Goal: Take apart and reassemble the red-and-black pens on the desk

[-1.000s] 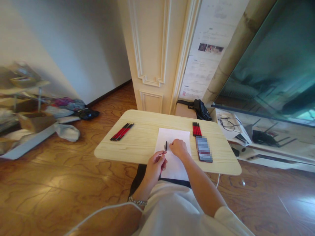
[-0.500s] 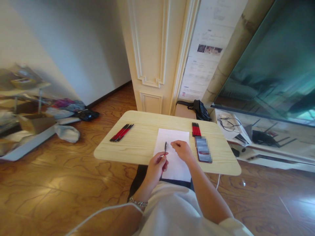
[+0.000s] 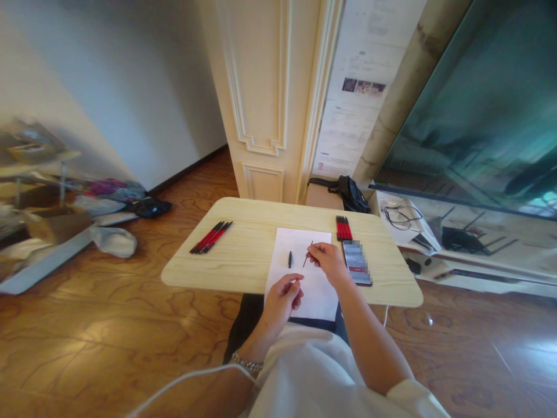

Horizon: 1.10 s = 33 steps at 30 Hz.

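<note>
Table (image 3: 248, 255) lies below left hand (image 3: 282, 293) and right hand (image 3: 329, 261); white paper (image 3: 319, 302) directly under them. Left pinches a red piece (image 3: 297, 280), mostly hidden. Right pinches a thin dark rod (image 3: 305, 259). Black piece (image 3: 290, 259) rests on paper just beyond left hand. Judged step: handling separate parts; next move likely calls for fine fingertip control.

Refill (image 3: 305, 262) now in right fingers (image 3: 315, 250)

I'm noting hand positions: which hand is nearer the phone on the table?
Right. The right hand is just left of the phone; the left hand is farther left, closer to the person's body.
</note>
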Motion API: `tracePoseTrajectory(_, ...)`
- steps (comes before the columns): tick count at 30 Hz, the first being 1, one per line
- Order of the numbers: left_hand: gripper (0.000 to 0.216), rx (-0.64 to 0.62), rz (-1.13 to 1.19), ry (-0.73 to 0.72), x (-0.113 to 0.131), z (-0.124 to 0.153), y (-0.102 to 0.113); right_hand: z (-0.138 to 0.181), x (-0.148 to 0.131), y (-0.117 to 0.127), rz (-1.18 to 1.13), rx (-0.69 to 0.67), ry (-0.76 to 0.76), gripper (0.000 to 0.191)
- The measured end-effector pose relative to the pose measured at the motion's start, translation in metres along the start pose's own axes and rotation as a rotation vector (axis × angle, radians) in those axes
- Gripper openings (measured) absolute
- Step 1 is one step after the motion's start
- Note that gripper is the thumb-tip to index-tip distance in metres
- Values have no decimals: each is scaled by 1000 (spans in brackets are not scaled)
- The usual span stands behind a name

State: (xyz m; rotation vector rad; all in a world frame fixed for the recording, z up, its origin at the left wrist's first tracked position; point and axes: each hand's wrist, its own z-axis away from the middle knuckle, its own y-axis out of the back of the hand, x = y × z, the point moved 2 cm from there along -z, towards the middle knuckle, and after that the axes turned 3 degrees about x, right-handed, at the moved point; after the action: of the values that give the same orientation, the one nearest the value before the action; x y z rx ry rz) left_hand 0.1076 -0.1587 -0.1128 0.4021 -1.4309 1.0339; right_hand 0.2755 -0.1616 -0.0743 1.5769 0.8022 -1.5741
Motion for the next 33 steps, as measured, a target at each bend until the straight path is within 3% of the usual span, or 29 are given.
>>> tracePoseTrajectory(4, 36, 21, 3, 15, 1, 1, 2, -19, 6, 2, 201, -10, -52, 27)
tracePoseTrajectory(12, 41, 48, 44, 45, 3, 1, 8, -32, 14, -16, 996, -27, -63, 29)
tracePoseTrajectory(17, 43, 50, 99, 59, 6, 0, 10, -33, 13, -22, 1136, -6, -78, 30)
tracePoseTrajectory(21, 45, 72, 130, 95, 11, 1, 10, -23, 8, -20, 963, 32, 24, 33)
tracePoseTrajectory(24, 43, 110, 123, 100, 15, 1, 8, -2, 9, -21, 576, -41, 56, 39)
tracePoseTrajectory(28, 40, 157, 110, 112, 16, 2, 3, 32, 19, -26, 49, -175, -68, 37)
tracePoseTrajectory(33, 37, 159, 19, 104, 19, 2, -4, 51, 29, -27, -342, -199, -196, 31)
